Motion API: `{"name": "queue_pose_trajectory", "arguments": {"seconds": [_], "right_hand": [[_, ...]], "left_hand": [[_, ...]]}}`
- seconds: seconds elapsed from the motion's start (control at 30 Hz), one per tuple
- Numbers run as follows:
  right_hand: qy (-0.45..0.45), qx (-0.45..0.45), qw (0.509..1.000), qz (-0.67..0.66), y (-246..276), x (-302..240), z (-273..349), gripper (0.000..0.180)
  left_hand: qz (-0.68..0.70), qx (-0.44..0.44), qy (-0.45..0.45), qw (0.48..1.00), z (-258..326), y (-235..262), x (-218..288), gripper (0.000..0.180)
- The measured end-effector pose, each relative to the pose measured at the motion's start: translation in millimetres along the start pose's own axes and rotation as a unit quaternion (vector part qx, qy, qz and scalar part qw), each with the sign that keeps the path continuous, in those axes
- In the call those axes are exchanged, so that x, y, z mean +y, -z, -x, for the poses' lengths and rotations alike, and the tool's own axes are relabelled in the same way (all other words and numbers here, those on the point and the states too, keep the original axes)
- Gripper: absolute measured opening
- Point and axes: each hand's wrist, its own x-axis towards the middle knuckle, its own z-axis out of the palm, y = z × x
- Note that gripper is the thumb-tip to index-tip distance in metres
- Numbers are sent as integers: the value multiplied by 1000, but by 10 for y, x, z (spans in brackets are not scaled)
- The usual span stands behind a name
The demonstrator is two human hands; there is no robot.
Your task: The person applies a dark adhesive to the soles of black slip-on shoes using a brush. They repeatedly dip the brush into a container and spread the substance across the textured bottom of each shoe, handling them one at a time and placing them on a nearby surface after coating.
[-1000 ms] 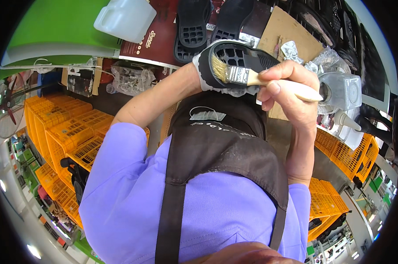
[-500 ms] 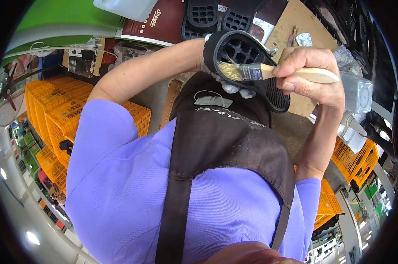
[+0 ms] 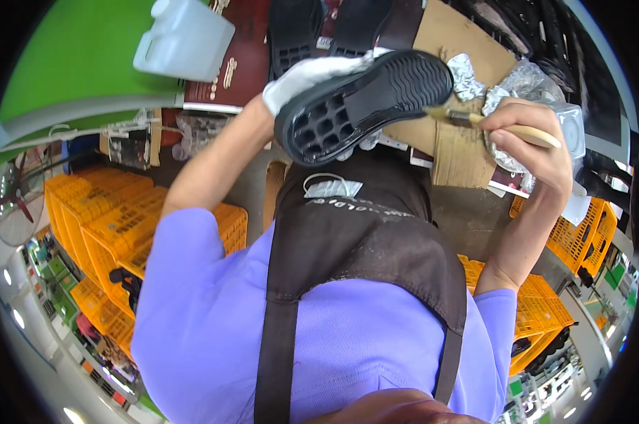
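A black shoe sole (image 3: 372,95) is tilted across the space in front of my apron, its grid of square pockets toward the left and wavy ridges toward the right. My left hand (image 3: 309,81), in a white glove, grips it from behind and below; part of the fingers is hidden. Wet-looking shine shows in the pockets. My bare right hand (image 3: 530,134) holds a paintbrush (image 3: 464,118) by its pale wooden handle. The bristles are at the sole's ridged right end; whether they touch it I cannot tell.
More black soles (image 3: 294,32) lie at the back on a dark red box (image 3: 245,63). To the left stands a translucent jug (image 3: 185,46) on a green surface. Cardboard (image 3: 464,152), crumpled foil (image 3: 465,76) and a clear plastic container (image 3: 570,127) lie right. Orange crates (image 3: 114,219) are stacked around me.
The sole has turned, its gridded end swinging left and down and its ridged end up to the right. The brush has moved right, from the gridded part to the ridged end.
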Motion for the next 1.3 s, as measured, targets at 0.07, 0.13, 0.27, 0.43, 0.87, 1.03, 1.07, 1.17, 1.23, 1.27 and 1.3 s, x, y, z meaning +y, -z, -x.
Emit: {"name": "queue_pose_trajectory", "arguments": {"seconds": [0.07,0.13,0.27,0.43,0.87,1.03,1.07,1.17,1.23,1.27,1.3], "right_hand": [[97,61,993,-38,-42,-55,36,13],[192,86,975,-69,-147,-190,-18,14],[215,77,973,-44,-508,-253,-181,24],[190,115,975,-20,-462,-74,-136,24],[6,316,937,147,-494,110,42,14],[-78,387,919,15,-714,99,-102,15],[-116,387,915,-27,-737,33,-141,16],[-141,378,908,-116,-788,17,-203,25],[-162,340,912,-165,-776,-17,-220,27],[-172,317,912,-197,-780,-69,-229,29],[-175,293,915,-215,-796,-107,-223,28]], "left_hand": [[-15,57,-97,994,36,-91,-40,67],[43,-64,-62,995,16,-82,6,69],[143,-58,-78,985,27,-228,-64,67],[77,95,-99,988,154,-382,-120,46],[65,10,-138,988,155,-313,-303,44],[-158,-41,-145,976,133,-291,-314,53],[-227,-25,-172,958,133,-315,-316,56],[-345,12,-207,916,108,-250,-326,61],[-366,28,-226,902,82,-172,-336,61],[-363,34,-240,900,73,-148,-340,61],[-360,39,-254,897,71,-137,-343,60]]}}
